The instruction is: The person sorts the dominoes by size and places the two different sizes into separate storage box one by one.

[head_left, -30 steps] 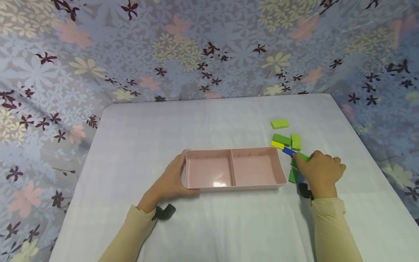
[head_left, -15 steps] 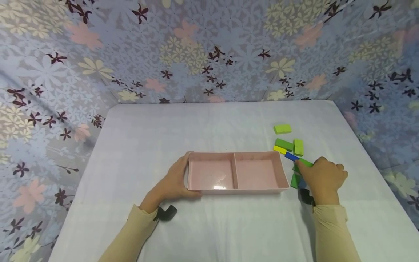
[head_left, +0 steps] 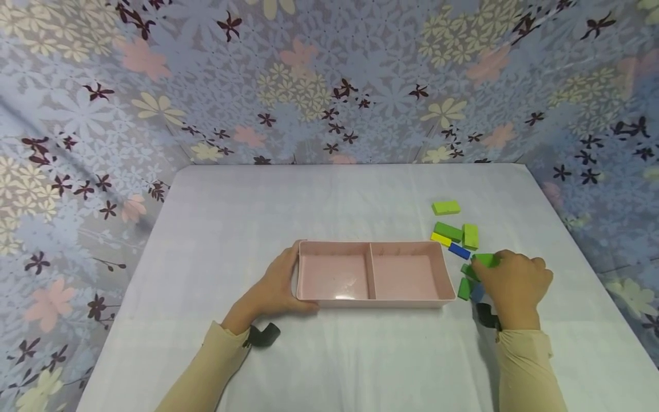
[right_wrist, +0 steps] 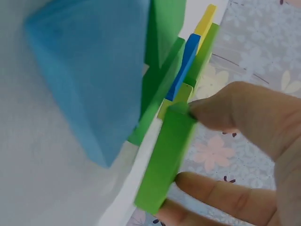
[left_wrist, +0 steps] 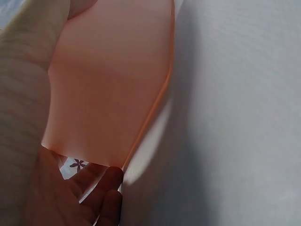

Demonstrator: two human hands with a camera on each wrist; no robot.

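Observation:
A pink two-compartment box (head_left: 334, 269) lies on the white cloth with nothing in either half. My left hand (head_left: 273, 289) holds its left end, thumb along the near wall and fingers at the end; those fingers (left_wrist: 110, 181) show under the box's edge in the left wrist view. Right of the box, my right hand (head_left: 517, 283) pinches a green block (right_wrist: 167, 160) between thumb and fingers. Close below it lie a darker green block (head_left: 469, 272), another green block (head_left: 464, 289) and a blue block (right_wrist: 94, 70), which looms large in the right wrist view.
Beyond the right hand lie a small blue block (head_left: 459, 251), a yellow block (head_left: 440, 239), a green block (head_left: 448, 232) and two lime-green blocks, one upright on the cloth (head_left: 470, 236) and one farther back. Flowered fabric (head_left: 329, 86) rises behind the table.
My right hand has shifted slightly right with the green block, away from the small blue block. The left hand keeps its hold on the box. The head view has tilted a little.

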